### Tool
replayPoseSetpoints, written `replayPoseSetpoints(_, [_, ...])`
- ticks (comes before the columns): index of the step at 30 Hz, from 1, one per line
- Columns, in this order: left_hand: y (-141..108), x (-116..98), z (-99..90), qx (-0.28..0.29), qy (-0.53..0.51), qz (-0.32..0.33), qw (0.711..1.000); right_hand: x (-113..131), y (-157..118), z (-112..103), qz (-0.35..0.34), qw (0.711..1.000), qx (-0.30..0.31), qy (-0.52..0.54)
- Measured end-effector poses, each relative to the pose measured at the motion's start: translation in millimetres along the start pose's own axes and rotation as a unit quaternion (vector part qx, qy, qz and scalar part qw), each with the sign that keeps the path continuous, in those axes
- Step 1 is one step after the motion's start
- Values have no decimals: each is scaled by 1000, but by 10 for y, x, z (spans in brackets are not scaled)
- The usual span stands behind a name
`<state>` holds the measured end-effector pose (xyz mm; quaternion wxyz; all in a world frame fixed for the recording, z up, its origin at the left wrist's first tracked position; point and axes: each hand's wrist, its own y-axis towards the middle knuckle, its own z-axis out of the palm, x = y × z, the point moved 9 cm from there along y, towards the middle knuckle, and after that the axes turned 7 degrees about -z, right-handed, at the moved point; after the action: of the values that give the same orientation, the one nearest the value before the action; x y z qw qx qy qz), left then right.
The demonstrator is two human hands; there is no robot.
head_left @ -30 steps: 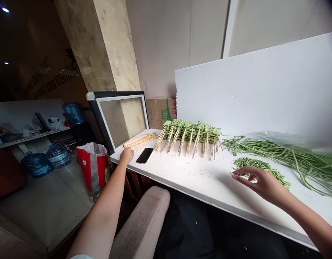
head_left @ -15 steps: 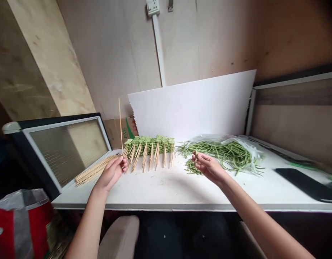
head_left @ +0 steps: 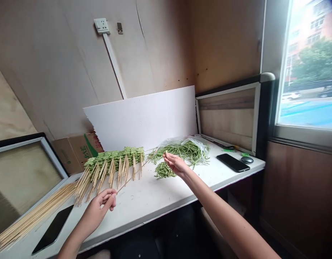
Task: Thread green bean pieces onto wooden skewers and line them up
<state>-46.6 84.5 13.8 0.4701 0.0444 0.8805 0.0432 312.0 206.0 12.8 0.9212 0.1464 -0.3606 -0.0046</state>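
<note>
My left hand [head_left: 103, 202] is closed on the lower end of a bamboo skewer [head_left: 132, 176], which slants up and to the right with nothing threaded on it. My right hand [head_left: 176, 163] pinches a small green bean piece [head_left: 166, 153], mostly hidden by the fingers. Just under that hand lies a pile of cut bean pieces [head_left: 163, 170]. Long green beans [head_left: 191, 149] spill from a clear plastic bag behind it. To the left, stacked skewered beans [head_left: 114, 158] rest with their bare sticks pointing toward me.
Loose skewers [head_left: 39, 212] lie at the table's left, beside a phone [head_left: 54, 225]. Another phone [head_left: 232, 162] and a dark round object [head_left: 247, 159] lie near the right end. A white board [head_left: 141, 120] and a cardboard box [head_left: 74, 151] stand behind.
My view has swung to the right, bringing the window into sight. The skewer in my left hand has tipped from upright to slanting rightward, toward my right hand.
</note>
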Motion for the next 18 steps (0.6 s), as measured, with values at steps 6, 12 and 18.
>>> replayPoseSetpoints(6, [-48, -33, -27, -3, 37, 9, 999, 126, -12, 10, 5, 1000, 16, 12])
replayPoseSetpoints(12, [-94, -119, -54, -7, 56, 7, 998, 213, -76, 108, 7, 1000, 14, -23])
replayPoseSetpoints(18, [-94, -152, -58, -14, 53, 8, 998, 227, -123, 233, -1, 998, 58, -40])
